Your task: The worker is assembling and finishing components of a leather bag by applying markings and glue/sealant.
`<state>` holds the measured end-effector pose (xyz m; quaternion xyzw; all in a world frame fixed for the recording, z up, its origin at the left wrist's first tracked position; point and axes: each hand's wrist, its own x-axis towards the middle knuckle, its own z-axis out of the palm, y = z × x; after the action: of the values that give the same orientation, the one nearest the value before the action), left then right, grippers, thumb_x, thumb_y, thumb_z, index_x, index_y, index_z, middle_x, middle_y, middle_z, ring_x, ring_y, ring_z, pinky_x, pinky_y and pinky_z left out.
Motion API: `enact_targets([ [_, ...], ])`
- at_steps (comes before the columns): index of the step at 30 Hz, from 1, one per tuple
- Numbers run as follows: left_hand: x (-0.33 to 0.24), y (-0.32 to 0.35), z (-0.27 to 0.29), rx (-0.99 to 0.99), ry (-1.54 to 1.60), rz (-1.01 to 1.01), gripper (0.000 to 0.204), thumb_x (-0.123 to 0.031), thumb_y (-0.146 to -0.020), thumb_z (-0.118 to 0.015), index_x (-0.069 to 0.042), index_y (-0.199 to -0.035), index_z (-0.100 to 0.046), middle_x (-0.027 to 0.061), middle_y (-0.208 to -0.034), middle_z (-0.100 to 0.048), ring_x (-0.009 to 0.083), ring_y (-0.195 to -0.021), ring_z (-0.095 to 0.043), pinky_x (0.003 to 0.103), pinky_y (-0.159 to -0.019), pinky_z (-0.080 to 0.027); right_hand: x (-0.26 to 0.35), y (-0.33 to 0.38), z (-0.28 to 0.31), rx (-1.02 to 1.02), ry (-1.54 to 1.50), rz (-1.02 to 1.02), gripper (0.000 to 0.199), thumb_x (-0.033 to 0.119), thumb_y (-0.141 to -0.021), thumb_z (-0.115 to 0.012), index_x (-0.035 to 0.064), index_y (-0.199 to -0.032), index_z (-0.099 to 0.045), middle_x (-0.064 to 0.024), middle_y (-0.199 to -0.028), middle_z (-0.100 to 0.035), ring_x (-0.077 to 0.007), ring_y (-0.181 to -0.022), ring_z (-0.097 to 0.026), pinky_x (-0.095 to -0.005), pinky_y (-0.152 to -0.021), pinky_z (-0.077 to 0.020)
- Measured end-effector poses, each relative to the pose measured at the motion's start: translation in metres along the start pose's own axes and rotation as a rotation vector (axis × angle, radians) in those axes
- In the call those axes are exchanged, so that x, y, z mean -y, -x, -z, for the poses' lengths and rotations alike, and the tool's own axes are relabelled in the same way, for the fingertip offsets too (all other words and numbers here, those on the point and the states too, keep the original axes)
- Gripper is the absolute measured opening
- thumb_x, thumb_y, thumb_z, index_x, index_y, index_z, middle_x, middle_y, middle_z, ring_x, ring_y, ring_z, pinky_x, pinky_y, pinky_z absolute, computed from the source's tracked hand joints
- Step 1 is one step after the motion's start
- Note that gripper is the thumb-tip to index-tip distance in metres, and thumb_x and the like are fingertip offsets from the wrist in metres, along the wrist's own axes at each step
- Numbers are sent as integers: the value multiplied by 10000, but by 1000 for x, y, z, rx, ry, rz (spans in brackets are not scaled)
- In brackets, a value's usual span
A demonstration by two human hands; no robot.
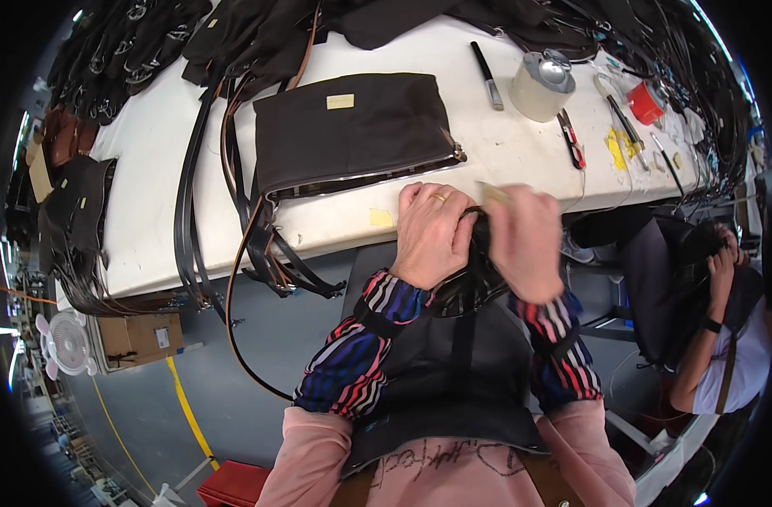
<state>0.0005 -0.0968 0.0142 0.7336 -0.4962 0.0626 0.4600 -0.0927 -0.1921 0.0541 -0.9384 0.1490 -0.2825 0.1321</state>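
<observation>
My left hand (pixel 434 237) is closed at the table's front edge, its thumb and fingers pinching a black strap-like edge (pixel 481 232) of a dark item. Beside it my right hand (pixel 525 241) is smeared by motion, with a small pale yellow piece (pixel 494 193) at its fingertips. Below both hands, glossy dark folds (pixel 466 294) of that item hang over my lap, partly hidden by my wrists. Just beyond my left hand lies a black zippered bag (pixel 352 131) with a small yellow label (pixel 340 101). A yellow paper square (pixel 381 217) sits near the edge.
Long black straps (pixel 202 194) hang over the front edge at left. Dark bags (pixel 133 51) are piled at the back. A lidded pot (pixel 542 89), a brush (pixel 487 76), red-handled snips (pixel 572 139) and a red container (pixel 645 103) stand or lie at right. Another person (pixel 724 338) sits there.
</observation>
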Motion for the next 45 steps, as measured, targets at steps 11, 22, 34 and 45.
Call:
enact_targets([
  [11,1,-1,0,18,-26,-11,93,-82,-723,-616,-73,-796,-559,60,-786,-566,265,-856,-521,387,-853,-329,-2,4,10,-107,-25,6,86,76,-815,-582,48,-840,-505,-82,-638,-533,-256,-613,-535,-356,-633,-350],
  [22,-1,0,-3,39,-45,-19,115,-71,-712,-616,-71,-808,-551,57,-789,-557,260,-846,-519,400,-864,-322,-11,6,2,27,-160,-84,107,77,-833,-554,31,-917,-504,-96,-669,-536,-283,-635,-531,-371,-647,-342],
  [34,0,2,-2,67,-37,13,129,-59,-709,-617,-78,-820,-554,51,-811,-560,258,-873,-521,416,-907,-303,-9,6,0,-6,-309,-167,68,86,-826,-563,42,-862,-525,-114,-669,-515,-305,-647,-508,-373,-657,-358],
  [45,0,2,-4,46,-44,-2,145,-42,-693,-626,-72,-815,-554,44,-820,-562,253,-860,-527,412,-892,-324,-12,8,10,-1,-187,-112,65,65,-826,-557,40,-843,-500,-105,-619,-504,-293,-585,-501,-356,-648,-340],
])
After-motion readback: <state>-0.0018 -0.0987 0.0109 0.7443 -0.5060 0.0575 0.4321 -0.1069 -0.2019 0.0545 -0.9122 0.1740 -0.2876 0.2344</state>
